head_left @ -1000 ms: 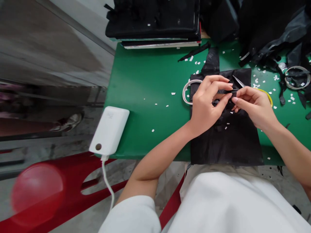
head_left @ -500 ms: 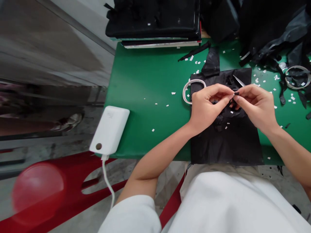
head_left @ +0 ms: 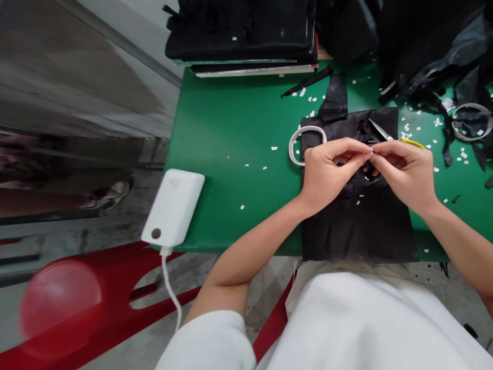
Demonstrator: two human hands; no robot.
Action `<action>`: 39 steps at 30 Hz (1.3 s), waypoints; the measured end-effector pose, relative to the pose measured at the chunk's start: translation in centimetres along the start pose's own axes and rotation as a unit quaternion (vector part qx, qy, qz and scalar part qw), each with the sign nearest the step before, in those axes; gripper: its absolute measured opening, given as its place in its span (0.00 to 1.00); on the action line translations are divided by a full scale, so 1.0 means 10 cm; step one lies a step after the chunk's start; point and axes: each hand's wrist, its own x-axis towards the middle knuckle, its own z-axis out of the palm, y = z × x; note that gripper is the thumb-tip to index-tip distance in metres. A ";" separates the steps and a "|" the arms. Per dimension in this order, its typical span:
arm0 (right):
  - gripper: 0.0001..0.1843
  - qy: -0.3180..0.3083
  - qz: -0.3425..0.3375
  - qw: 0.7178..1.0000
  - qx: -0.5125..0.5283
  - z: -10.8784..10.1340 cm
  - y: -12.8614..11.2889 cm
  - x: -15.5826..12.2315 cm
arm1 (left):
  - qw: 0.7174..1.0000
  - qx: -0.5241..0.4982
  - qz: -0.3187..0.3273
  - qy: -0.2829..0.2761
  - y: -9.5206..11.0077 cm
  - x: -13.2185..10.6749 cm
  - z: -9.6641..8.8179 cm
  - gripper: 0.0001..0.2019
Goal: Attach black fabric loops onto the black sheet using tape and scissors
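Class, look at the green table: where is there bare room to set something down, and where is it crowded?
The open green stretch of the table lies between the white power bank, the black stack and the black cloth; only stray paper bits there. Crowded: the right side, with both hands, scissors and black scraps.

Two hands — the left hand (head_left: 327, 172) and the right hand (head_left: 406, 172) — meet over one black fabric sheet (head_left: 358, 226). One pair of scissors (head_left: 385, 134), one white loop (head_left: 296, 146), one tape ring (head_left: 472, 122), one white power bank (head_left: 173, 208) — and dozens of white paper bits (head_left: 274, 148) across one green desk (head_left: 231, 128).
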 end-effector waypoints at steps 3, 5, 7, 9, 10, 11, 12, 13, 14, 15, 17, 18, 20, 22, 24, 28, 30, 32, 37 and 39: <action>0.07 0.007 -0.001 1.000 -0.003 0.00 0.00 0.00 | 1.000 0.009 0.006 0.005 -0.02 0.01 -0.01 0.04; 0.07 0.008 -0.002 1.000 -0.002 0.00 0.01 0.00 | 1.000 0.018 0.006 0.004 -0.02 0.01 -0.01 0.04; 0.08 0.009 -0.007 1.000 -0.006 -0.01 0.01 0.00 | 1.000 0.024 0.004 0.003 -0.03 0.01 -0.01 0.03; 0.08 0.013 -0.015 1.000 -0.013 -0.01 0.01 -0.01 | 1.000 0.022 0.004 0.004 -0.03 0.02 -0.01 0.03; 0.08 0.014 -0.019 1.000 -0.016 -0.01 0.01 -0.01 | 1.000 0.017 0.005 0.003 -0.03 0.02 -0.01 0.03; 0.08 0.014 -0.023 0.999 -0.019 -0.01 0.01 -0.01 | 1.000 0.010 0.006 0.003 -0.03 0.02 -0.01 0.03; 0.08 0.014 -0.025 0.999 -0.020 0.00 0.01 -0.01 | 1.000 0.003 0.005 0.002 -0.03 0.02 -0.01 0.03; 0.08 0.014 -0.028 0.999 -0.021 0.00 0.01 -0.01 | 1.000 -0.003 0.004 0.002 -0.03 0.03 -0.01 0.03; 0.08 0.014 -0.031 0.999 -0.022 0.00 0.02 -0.01 | 1.000 -0.008 0.002 0.001 -0.04 0.03 -0.01 0.03; 0.08 0.014 -0.034 0.999 -0.022 0.00 0.02 -0.02 | 1.000 -0.013 0.002 -0.001 -0.04 0.03 -0.01 0.02; 0.07 0.014 -0.039 0.999 -0.025 0.01 0.03 -0.02 | 1.000 -0.023 0.006 -0.006 -0.05 0.04 -0.01 0.02; 0.07 0.014 -0.044 0.999 -0.028 0.01 0.03 -0.02 | 1.000 -0.027 0.010 -0.008 -0.06 0.04 -0.02 0.02; 0.08 0.016 -0.062 0.997 -0.039 0.01 0.04 -0.01 | 0.999 -0.031 0.017 -0.010 -0.06 0.04 -0.02 0.02; 0.08 0.020 -0.097 0.993 -0.060 0.00 0.04 -0.01 | 0.999 -0.029 0.018 -0.009 -0.05 0.04 -0.03 0.02; 0.08 0.022 -0.141 0.986 -0.090 0.00 0.03 0.00 | 1.000 -0.025 0.008 -0.009 -0.04 0.04 -0.03 0.06; 0.09 0.014 -0.207 0.970 -0.125 -0.02 0.02 0.01 | 1.000 -0.016 -0.009 -0.010 -0.04 0.05 -0.05 0.16; 0.09 0.012 -0.225 0.966 -0.126 -0.02 0.03 0.02 | 1.000 -0.004 -0.004 -0.012 -0.05 0.06 -0.06 0.17; 0.09 0.009 -0.237 0.964 -0.122 -0.02 0.03 0.02 | 1.000 0.012 -0.001 -0.012 -0.06 0.07 -0.07 0.18; 0.08 0.008 -0.242 0.964 -0.109 -0.03 0.03 0.03 | 0.998 -0.019 -0.022 -0.049 -0.09 0.10 -0.08 0.21; 0.08 0.005 -0.236 0.966 -0.104 -0.04 0.03 0.03 | 0.997 -0.026 -0.027 -0.073 -0.08 0.11 -0.08 0.21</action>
